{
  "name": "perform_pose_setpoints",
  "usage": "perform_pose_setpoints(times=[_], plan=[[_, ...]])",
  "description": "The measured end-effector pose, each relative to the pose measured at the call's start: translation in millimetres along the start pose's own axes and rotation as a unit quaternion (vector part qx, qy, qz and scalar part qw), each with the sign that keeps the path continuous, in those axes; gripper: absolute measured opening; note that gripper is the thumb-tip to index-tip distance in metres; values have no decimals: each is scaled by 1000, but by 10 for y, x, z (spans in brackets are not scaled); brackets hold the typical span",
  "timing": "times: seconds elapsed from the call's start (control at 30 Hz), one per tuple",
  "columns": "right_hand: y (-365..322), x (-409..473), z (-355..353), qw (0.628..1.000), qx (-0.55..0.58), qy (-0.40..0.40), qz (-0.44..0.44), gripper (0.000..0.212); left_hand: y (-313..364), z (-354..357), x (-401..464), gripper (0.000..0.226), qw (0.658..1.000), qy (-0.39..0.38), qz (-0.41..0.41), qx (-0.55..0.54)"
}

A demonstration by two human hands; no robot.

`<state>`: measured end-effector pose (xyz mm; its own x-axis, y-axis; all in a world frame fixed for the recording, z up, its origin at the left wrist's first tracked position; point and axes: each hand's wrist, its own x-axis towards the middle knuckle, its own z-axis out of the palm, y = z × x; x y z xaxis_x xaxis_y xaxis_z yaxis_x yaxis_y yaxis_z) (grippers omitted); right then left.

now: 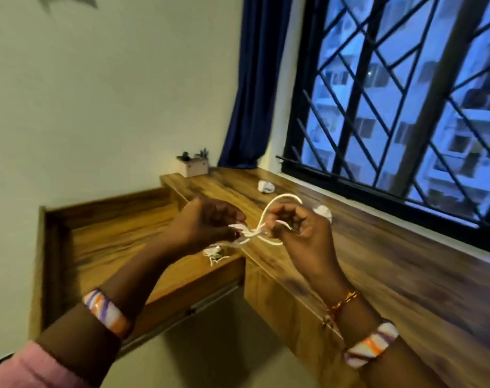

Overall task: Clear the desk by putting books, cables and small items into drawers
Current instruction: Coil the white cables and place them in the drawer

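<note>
Looking down from the head camera, I see 2 forearms raised ahead of me, each wearing a striped band of white, orange and purple: 1 on the left wrist and 1 on the right wrist. A thin orange-and-gold thread bracelet sits just above the right band, and a pink sleeve covers the left arm at the bottom corner.

My left hand has its fingers curled, pinching the white cable at 1 end of a tangle. My right hand also has its fingers curled round the same cable, and a loop of it arches up over the knuckles. Both hands hold the cable in the air, above the front edge of the open wooden drawer.

Inside that drawer, just below the hands, lies a small white bundle of cord. I cannot tell whether it joins the cable I am holding.

Beyond the hands the wooden desk runs along under the window. A white object sits on it, partly hidden behind my right hand, and another small white item lies farther back. At the far end stands a small box planter against the wall, beside the dark blue curtain. The barred window shows buildings outside.
</note>
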<state>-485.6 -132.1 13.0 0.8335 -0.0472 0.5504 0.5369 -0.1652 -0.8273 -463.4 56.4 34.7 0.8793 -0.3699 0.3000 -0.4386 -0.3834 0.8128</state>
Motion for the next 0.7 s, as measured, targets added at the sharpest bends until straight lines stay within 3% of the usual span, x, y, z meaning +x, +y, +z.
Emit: perform_pose_setpoints(times=[0.13,0.23,0.33,0.4,0.47,0.57,0.63,0.7], plan=[[-418,206,-35,978,182,100,38,21,66,-640,-245,19,968,135,62,201],[-725,261,-46,979,166,116,9,17,22,-1074,-503,17,950,191,75,236],[-1012,206,390,994,105,16,-20,21,63,-1346,-709,18,937,207,114,258],[-1196,155,831,995,-12,-64,-70,23,110,-1476,-807,20,926,185,151,293],[-1382,131,1285,975,-145,-107,-133,21,118,-1628,-924,25,916,161,167,328],[-1631,118,1833,904,-330,-152,-226,33,87,-1853,-1106,32,892,156,186,381],[-1780,82,2116,882,-372,-203,-206,43,112,-2025,-1256,26,878,169,203,398],[-1901,28,2311,898,-323,-256,-152,56,174,-2189,-1401,21,873,192,210,395]])
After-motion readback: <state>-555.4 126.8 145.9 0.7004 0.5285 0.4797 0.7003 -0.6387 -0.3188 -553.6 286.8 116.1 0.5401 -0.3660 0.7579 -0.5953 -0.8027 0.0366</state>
